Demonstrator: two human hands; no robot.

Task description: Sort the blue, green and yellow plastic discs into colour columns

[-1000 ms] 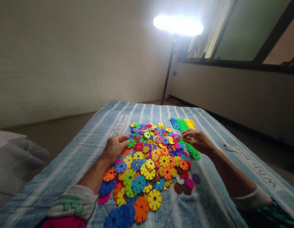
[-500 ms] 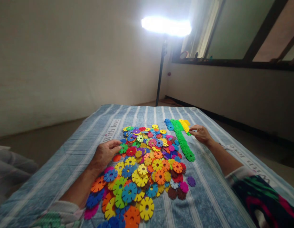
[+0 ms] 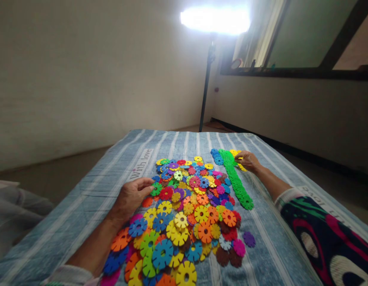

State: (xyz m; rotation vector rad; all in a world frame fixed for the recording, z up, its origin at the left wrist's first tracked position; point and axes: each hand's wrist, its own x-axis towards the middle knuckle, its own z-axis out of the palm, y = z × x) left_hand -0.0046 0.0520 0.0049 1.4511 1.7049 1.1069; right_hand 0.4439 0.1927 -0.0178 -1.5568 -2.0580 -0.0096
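Striped cloth (image 3: 270,246); notched discs (image 3: 178,237) probably light, stiff: pinch edgewise. Left hand (image 3: 133,195), right hand (image 3: 248,161) curled; grip on anything: cannot tell.

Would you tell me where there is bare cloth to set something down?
Bare striped cloth lies outside the left forearm, and beyond the pile of discs toward the far edge. Another patch lies between the purple disc and the right sleeve. Crowded: the pile, up to the left hand, and the green strip by the right hand.
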